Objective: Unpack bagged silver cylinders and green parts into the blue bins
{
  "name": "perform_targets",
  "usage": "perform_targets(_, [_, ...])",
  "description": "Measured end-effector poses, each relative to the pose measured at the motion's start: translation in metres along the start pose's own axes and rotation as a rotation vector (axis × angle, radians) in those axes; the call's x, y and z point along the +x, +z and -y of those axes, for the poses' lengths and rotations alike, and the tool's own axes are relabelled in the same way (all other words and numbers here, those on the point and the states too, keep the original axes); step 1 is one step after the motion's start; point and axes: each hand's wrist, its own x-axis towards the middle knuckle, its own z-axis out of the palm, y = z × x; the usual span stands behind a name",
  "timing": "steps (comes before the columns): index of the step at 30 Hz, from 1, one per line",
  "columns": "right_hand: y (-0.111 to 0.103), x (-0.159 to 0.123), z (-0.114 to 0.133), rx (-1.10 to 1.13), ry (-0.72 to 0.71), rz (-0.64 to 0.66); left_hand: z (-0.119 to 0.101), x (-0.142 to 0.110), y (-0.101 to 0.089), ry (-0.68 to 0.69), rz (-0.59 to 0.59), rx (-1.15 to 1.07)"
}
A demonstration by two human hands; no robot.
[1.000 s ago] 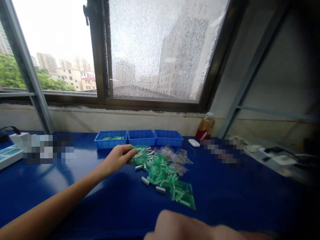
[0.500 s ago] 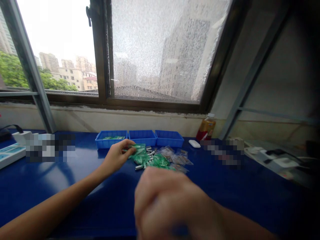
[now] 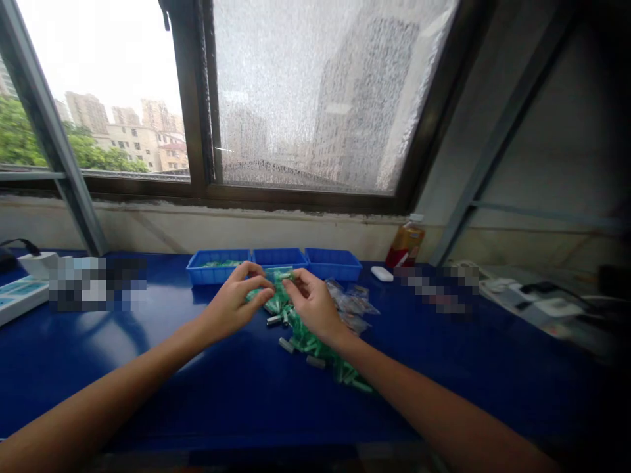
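A pile of small green plastic bags (image 3: 310,345) and little grey cylinders lies on the blue table (image 3: 148,368). My left hand (image 3: 231,305) and my right hand (image 3: 313,305) meet over the far end of the pile. Both pinch the same green bag (image 3: 276,284) between fingers and thumb, lifted slightly above the heap. Loose grey cylinders (image 3: 286,345) lie beside the pile at the near left. Several clear bags (image 3: 352,305) lie to the right of my right hand.
Three blue trays (image 3: 280,259) stand in a row behind the pile; the left one holds green bags. A bottle (image 3: 407,243) and a white block (image 3: 382,274) stand at the back right. White devices (image 3: 24,286) sit at far left, cables and adapters (image 3: 537,305) at right.
My right hand rose from the bottom edge, swept forward over the pile and joined my left hand on the green bag. The left hand lifted the bag slightly.
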Motion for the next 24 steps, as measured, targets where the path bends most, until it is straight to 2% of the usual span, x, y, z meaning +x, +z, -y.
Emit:
perform_targets(2, [-0.002, 0.000, 0.000, -0.157, -0.146, -0.018, 0.001, 0.001, 0.001, -0.228, 0.011, -0.187])
perform_targets(5, [-0.004, -0.001, -0.002, -0.304, -0.319, 0.033, 0.004, 0.001, 0.007, -0.537, 0.045, -0.520])
perform_targets(8, [-0.005, -0.002, -0.004, -0.405, -0.407, 0.104, 0.006, 0.000, 0.014, -0.652, 0.072, -0.697])
perform_targets(10, [-0.005, -0.003, -0.002, -0.453, -0.404, 0.107, 0.008, -0.001, 0.018, -0.626, 0.048, -0.683])
perform_targets(12, [-0.004, -0.004, 0.001, -0.457, -0.333, 0.066, 0.010, -0.002, 0.019, -0.536, -0.057, -0.563])
perform_targets(15, [-0.002, -0.002, 0.006, -0.302, -0.069, 0.039, 0.009, -0.003, 0.017, -0.281, -0.166, -0.274])
perform_targets(17, [-0.002, 0.000, 0.006, -0.083, 0.170, 0.096, 0.005, -0.005, 0.016, -0.080, -0.144, -0.123])
perform_targets(19, [-0.001, 0.003, 0.004, 0.103, 0.321, 0.133, 0.002, -0.008, 0.015, 0.062, -0.093, -0.047])
perform_targets(21, [-0.002, 0.005, 0.000, 0.137, 0.296, 0.109, -0.001, -0.009, 0.017, 0.119, -0.038, -0.032])
perform_targets(23, [-0.004, 0.006, -0.004, 0.010, 0.117, 0.062, -0.003, -0.009, 0.018, 0.075, 0.030, -0.076])
perform_targets(24, [-0.005, 0.005, -0.005, -0.085, 0.002, 0.046, -0.003, -0.008, 0.018, 0.010, 0.061, -0.131])
